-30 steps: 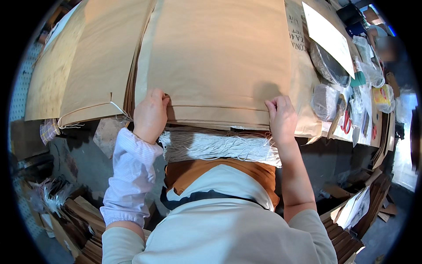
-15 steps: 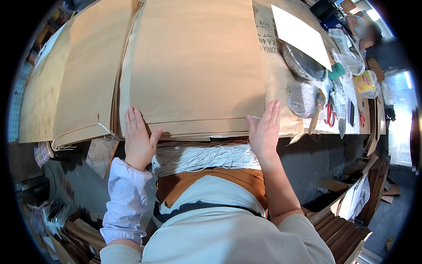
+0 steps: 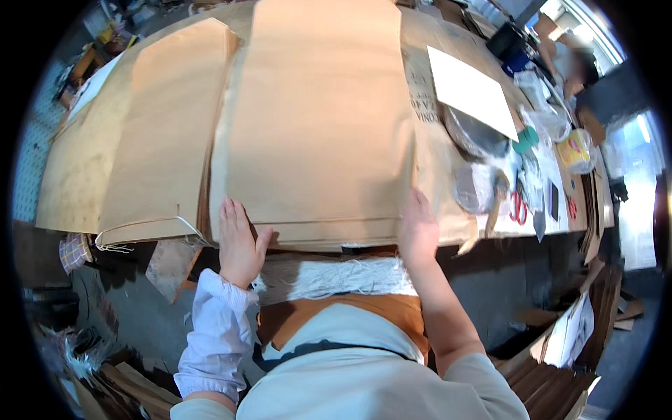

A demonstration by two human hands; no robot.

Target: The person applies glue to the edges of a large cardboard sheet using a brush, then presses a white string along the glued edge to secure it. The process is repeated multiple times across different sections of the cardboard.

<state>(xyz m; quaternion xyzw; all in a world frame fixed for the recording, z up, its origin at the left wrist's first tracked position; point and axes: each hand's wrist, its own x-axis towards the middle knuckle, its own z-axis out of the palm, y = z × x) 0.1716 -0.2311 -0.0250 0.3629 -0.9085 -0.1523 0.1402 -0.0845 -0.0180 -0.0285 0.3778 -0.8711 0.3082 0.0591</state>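
Brown paper sacks fill most of my view: a tall stack of flat paper sacks (image 3: 318, 119) lies on the bench (image 3: 448, 210), its near edge right in front of me. My left hand (image 3: 240, 245) lies flat and open on the stack's near left corner, fingers spread and pointing away. My right hand (image 3: 418, 229) rests open at the near right corner, palm against the stack's side edge.

Half a second ago both hands sat a little lower and closer together on that edge; a second ago they were curled over it, so the fingers have since flattened out. The stack now reaches further down in my view.

A second pile of sacks (image 3: 157, 133) lies just beside the first on the left, with loose string at its near corner. A bundle of white string (image 3: 336, 276) hangs below the bench edge, between my forearms. To the right lie a white sheet (image 3: 470, 91), clear plastic bags (image 3: 476, 185), red-handled scissors (image 3: 518, 208) and a yellow cup (image 3: 575, 149). Another person (image 3: 581, 66) stands at the far right. Flattened cardboard (image 3: 560, 378) is stacked on the floor at lower right.
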